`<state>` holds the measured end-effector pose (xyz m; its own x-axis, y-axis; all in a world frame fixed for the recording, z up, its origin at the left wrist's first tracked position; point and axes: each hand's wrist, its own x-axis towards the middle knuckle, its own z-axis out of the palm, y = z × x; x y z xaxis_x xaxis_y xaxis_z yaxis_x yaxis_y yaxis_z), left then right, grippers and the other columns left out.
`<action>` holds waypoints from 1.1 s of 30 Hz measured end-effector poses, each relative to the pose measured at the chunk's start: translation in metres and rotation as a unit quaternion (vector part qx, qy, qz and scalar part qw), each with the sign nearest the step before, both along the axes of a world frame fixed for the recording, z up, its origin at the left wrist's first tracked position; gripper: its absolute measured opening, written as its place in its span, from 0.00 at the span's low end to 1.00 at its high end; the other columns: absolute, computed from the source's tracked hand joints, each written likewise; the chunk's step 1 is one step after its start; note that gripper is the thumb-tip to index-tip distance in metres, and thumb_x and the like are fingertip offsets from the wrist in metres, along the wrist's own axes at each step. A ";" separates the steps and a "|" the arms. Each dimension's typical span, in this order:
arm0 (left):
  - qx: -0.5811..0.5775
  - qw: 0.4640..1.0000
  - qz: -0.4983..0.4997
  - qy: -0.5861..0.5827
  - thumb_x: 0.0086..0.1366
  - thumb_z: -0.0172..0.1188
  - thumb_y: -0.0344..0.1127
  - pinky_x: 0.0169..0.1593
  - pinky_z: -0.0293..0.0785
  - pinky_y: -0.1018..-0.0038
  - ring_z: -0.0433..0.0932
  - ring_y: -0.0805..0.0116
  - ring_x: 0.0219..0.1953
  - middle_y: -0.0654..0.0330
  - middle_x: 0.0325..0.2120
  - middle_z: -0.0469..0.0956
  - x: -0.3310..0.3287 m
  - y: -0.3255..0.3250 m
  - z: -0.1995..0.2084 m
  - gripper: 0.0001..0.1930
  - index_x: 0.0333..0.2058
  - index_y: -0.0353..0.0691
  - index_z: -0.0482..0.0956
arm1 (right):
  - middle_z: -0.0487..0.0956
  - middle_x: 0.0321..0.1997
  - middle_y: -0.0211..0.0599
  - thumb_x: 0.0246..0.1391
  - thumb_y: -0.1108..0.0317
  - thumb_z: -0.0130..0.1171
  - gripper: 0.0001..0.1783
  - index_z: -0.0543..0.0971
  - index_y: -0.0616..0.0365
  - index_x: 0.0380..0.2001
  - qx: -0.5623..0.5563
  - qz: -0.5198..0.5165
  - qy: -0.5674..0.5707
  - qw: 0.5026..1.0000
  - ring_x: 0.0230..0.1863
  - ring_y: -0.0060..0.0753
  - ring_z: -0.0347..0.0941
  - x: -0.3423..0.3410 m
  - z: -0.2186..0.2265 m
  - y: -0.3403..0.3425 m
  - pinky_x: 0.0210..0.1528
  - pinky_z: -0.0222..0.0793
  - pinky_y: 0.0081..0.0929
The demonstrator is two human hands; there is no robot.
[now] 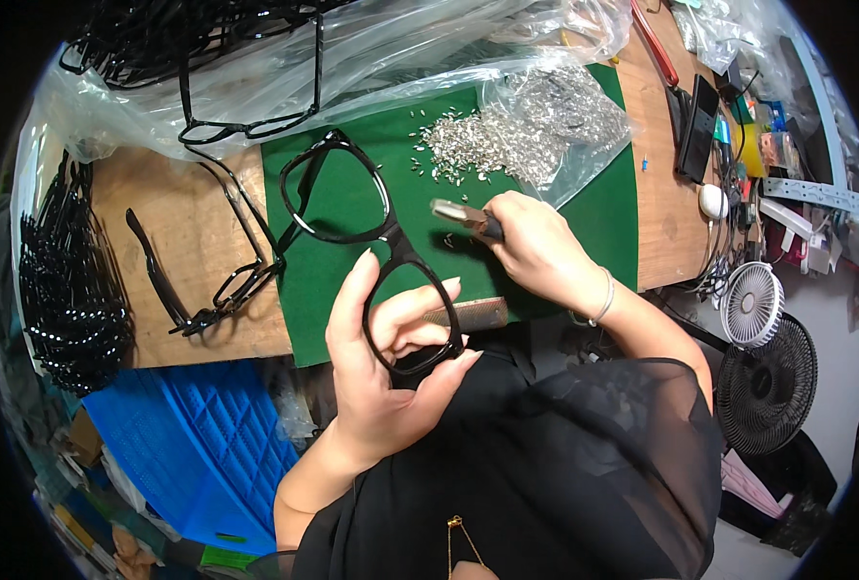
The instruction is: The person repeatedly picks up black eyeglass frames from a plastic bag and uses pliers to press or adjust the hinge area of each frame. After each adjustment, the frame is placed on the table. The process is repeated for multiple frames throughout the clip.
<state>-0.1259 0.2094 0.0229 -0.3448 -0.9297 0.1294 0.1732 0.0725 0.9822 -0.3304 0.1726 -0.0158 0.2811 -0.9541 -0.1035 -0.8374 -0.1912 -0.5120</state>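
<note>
My left hand (376,387) grips a black eyeglass frame (397,232) by its lower rim, thumb and fingers closed around it. The frame is tilted above the green mat (598,237), and no lenses can be made out in it. Closed around the handles of a pair of pliers (461,214), my right hand (543,244) is just right of the frame, its jaws pointing left and apart from the frame. Beyond it lies a heap of small silvery metal pieces (473,145), spilling from a clear plastic bag (579,106). A brownish block (478,312) lies partly behind my left fingers.
More black eyeglass frames (207,314) rest left of the mat, beside a dense stack of frames (72,280). Plastic sheeting (381,72) covers the far side. A dark phone (698,129), cables and a white fan (751,304) are at right; a blue basket (197,445) stands below left.
</note>
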 end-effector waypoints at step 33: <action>0.049 0.998 0.008 0.046 0.51 0.54 0.14 0.48 0.72 0.72 0.73 0.61 0.46 0.45 0.49 0.65 -0.011 -0.003 0.017 0.45 0.60 0.42 0.33 | 0.70 0.44 0.34 0.55 0.74 0.50 0.15 0.67 0.65 0.46 0.296 -0.100 -0.575 0.756 0.45 0.23 0.65 0.039 0.078 0.040 0.50 0.61 0.22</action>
